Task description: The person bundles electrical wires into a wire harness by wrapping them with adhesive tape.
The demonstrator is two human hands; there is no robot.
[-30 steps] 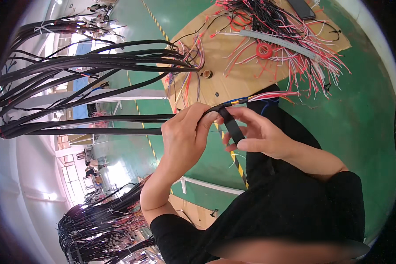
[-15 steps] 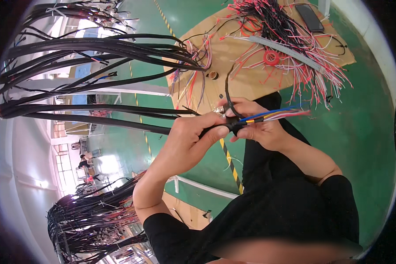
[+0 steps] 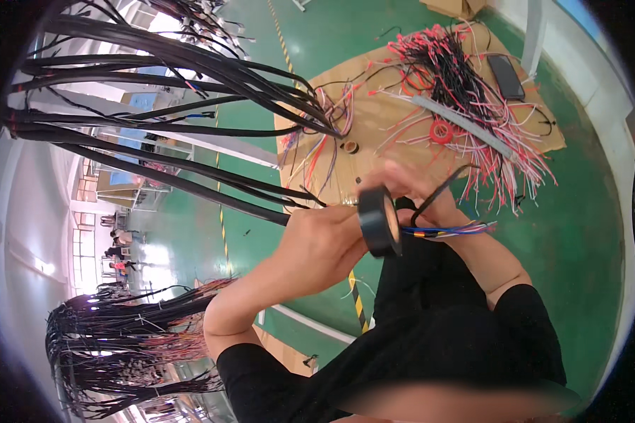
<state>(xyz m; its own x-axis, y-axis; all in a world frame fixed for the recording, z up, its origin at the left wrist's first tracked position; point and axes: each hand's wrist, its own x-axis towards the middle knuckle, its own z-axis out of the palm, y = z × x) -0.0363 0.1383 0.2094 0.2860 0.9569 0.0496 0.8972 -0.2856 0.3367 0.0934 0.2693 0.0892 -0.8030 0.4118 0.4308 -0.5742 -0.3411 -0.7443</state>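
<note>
In front of me, my left hand (image 3: 321, 240) is closed round the end of a thick black cable (image 3: 257, 211) that comes in from the left. A roll of black tape (image 3: 377, 224) with a tan core stands edge-up between my hands, hiding my left fingertips. Curled over the roll's far side is my right hand (image 3: 430, 194), its fingers slightly blurred and partly hidden. A bundle of thin coloured wires (image 3: 448, 231), blue, white and others, sticks out to the right of the roll. A thinner black cable (image 3: 444, 189) bends up across my right hand.
Beyond my hands lies a brown board (image 3: 374, 77). On it are a heap of black wires with red and white ends (image 3: 466, 92), a grey strip (image 3: 466, 127), a red ring (image 3: 441, 131), a phone (image 3: 506, 77) and a small tape roll (image 3: 351, 147). More cables (image 3: 169, 56) hang at left.
The tape roll has come into plain view between my hands. My right hand has shifted slightly right, and the coloured wires sit lower and point more level.
</note>
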